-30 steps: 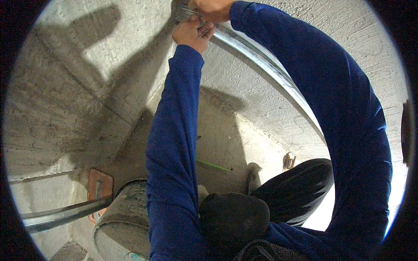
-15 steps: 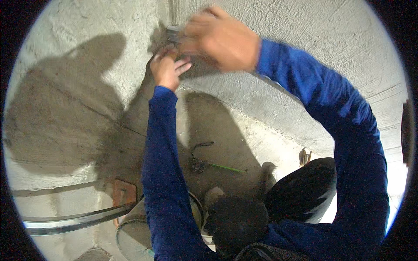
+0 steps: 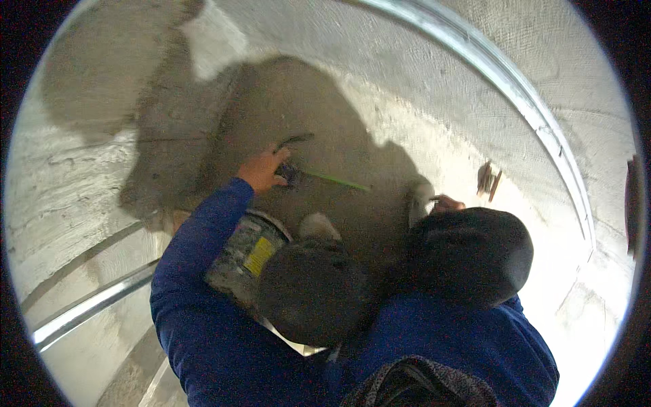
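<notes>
My left hand (image 3: 264, 169) reaches down over the shaded floor, thumb and fingers apart at either side of a small dark case (image 3: 291, 176). A dark strap loop (image 3: 296, 139) lies by the fingertips, and a thin green strip (image 3: 339, 180) runs out to the right from the case. The case looks like a tape measure, though blur hides its detail. Beside my bent right knee, my right hand (image 3: 449, 203) shows only in part, its fingers closed. Something thin and dark sticks out from them, too small to name; the knee hides the rest.
A long metal channel (image 3: 505, 71) runs along the right wall, bent by the lens. Another metal channel (image 3: 95, 306) lies at the left, beyond my forearm. A dirty bucket (image 3: 234, 268) with a yellow label stands by my left leg. Small wooden pieces (image 3: 487, 182) sit at the wall's foot.
Both hands have come down from the wall corner: the left to the dark case on the floor, the right to beside the knee. The view has shifted, showing the right-hand metal channel more fully.
</notes>
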